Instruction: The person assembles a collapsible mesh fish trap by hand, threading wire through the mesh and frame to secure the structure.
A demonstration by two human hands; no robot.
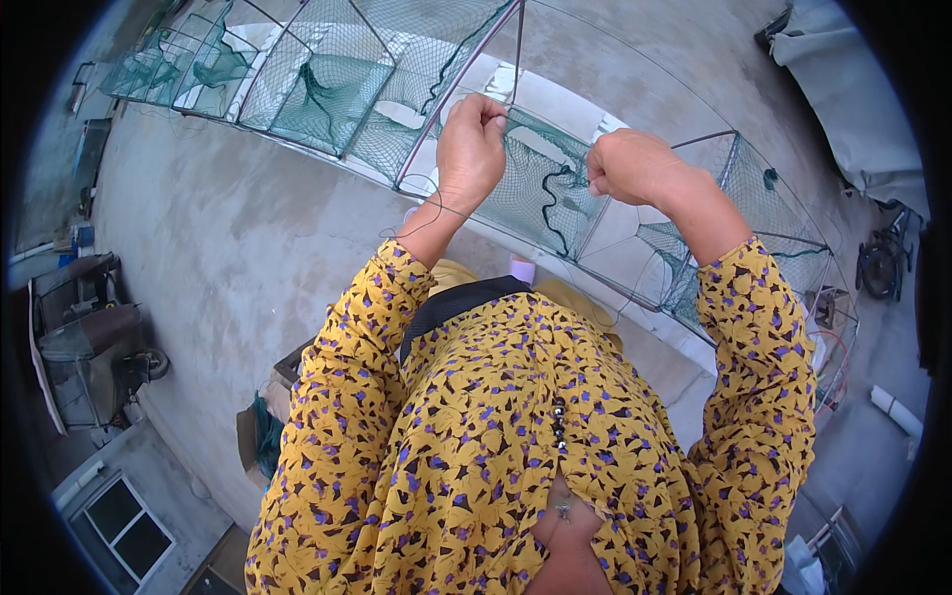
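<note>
Open concrete floor (198,218) spread to the person's left and beyond a white worktop (565,99), whose near edge ran just ahead of the body. A long green net (540,203) on thin frames lay along it, upper left to right. The left hand (470,151) had its grip pinched together on the net's far edge; the right hand (635,167) curled at the net, its grip too hidden to tell.

Left hand (471,151) at upper centre pinching green netting (531,188) beside a thin rod (519,45), right hand (640,169) with curled fingers at the netting's right edge, yellow patterned blouse (516,397) below, scooter (87,332) at far left, window (129,526) at lower left
</note>
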